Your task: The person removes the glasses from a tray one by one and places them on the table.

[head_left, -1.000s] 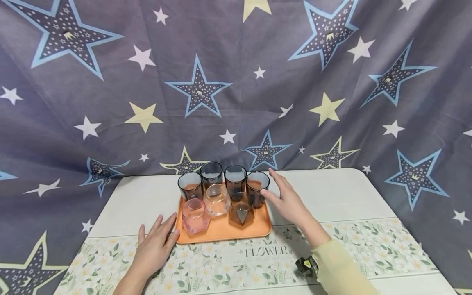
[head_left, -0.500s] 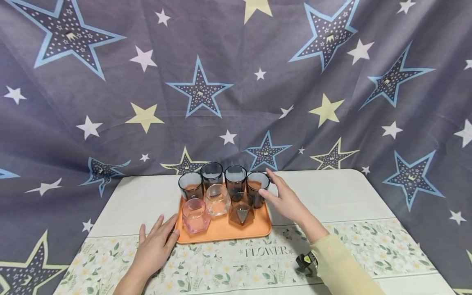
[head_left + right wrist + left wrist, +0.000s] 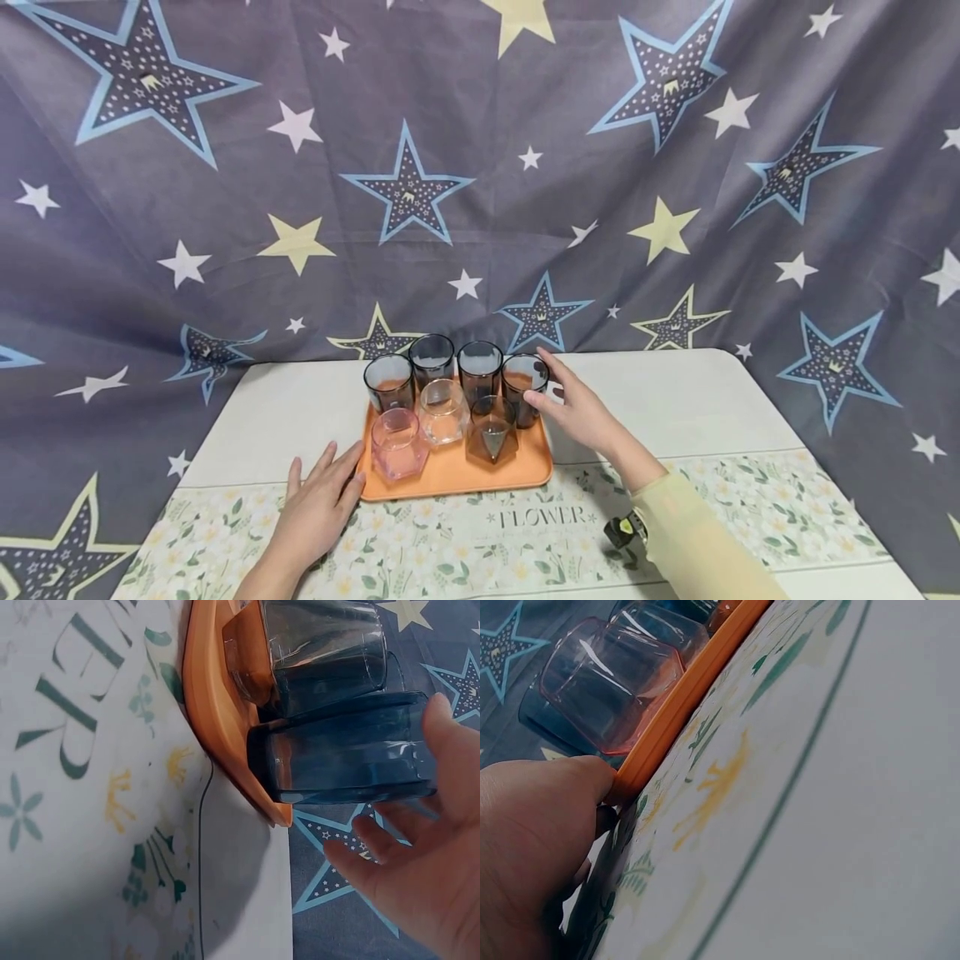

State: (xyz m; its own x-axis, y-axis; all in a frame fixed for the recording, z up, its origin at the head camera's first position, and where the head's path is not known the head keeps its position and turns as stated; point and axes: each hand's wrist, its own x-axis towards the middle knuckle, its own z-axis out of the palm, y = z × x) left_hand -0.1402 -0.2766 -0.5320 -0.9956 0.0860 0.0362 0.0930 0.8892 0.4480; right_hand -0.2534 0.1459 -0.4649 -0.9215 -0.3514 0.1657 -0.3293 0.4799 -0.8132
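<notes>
An orange tray (image 3: 457, 483) holds several dark tinted tall glasses along its back. In its front part stand a pink glass (image 3: 399, 454), a clear glass (image 3: 444, 421) and a brownish faceted glass (image 3: 492, 437). My left hand (image 3: 318, 504) rests at the tray's left edge, fingers spread, thumb against the rim in the left wrist view. With thumb and index finger, my right hand (image 3: 581, 408) holds the rightmost dark glass (image 3: 517, 404) near its top. That index fingertip is hidden behind the glass (image 3: 349, 754) in the right wrist view; the other fingers extend below it.
The tray stands on a white table (image 3: 667, 400) with a floral runner (image 3: 757, 508) marked "FLOWER". A dark star-patterned curtain (image 3: 480, 208) hangs directly behind the table's back edge. Dark tall glasses (image 3: 431, 358) stand close together near that curtain.
My right thumb and index finger have moved slightly left, closer around the rightmost glass. The left hand and the tray keep their place; the head view has tilted up slightly.
</notes>
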